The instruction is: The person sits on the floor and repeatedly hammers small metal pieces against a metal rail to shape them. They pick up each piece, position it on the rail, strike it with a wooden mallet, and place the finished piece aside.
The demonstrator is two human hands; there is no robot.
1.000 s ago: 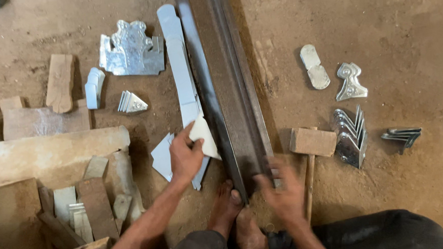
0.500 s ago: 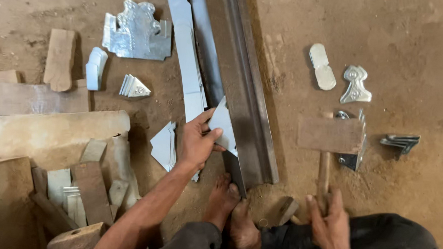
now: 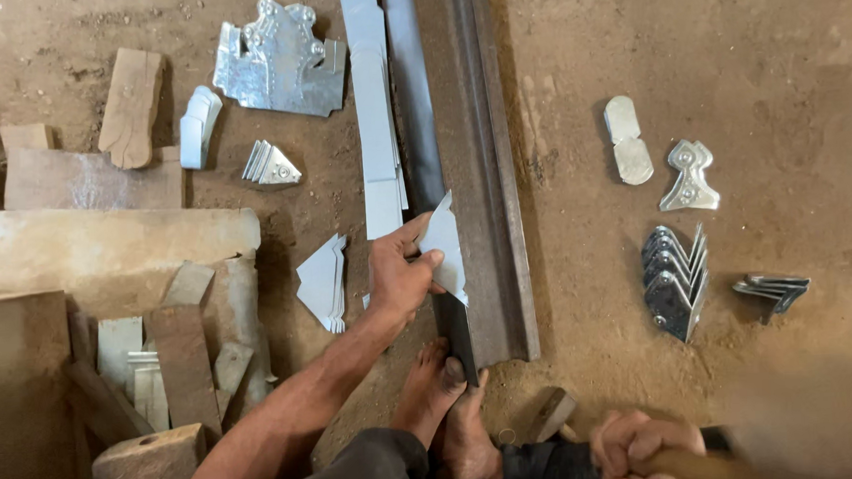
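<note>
My left hand (image 3: 399, 272) pinches a small pointed piece of sheet metal (image 3: 444, 246) and holds it against the long dark steel rail (image 3: 470, 161) that runs up the middle of the dirt floor. My right hand (image 3: 644, 446) is at the bottom edge, closed around a wooden mallet handle (image 3: 690, 464); the mallet's head is a blur at the lower right. My bare feet (image 3: 448, 411) rest against the near end of the rail.
Long sheet-metal strips (image 3: 372, 108) lie left of the rail, with a decorative cut plate (image 3: 279, 64), folded triangles (image 3: 270, 165) and a stack of blanks (image 3: 324, 282). Wooden blocks (image 3: 110, 244) fill the left. Finished metal pieces (image 3: 675, 281) lie on the right.
My right hand took the mallet off the ground at the right and pulled it down toward me. My left hand shifted the metal piece onto the rail.
</note>
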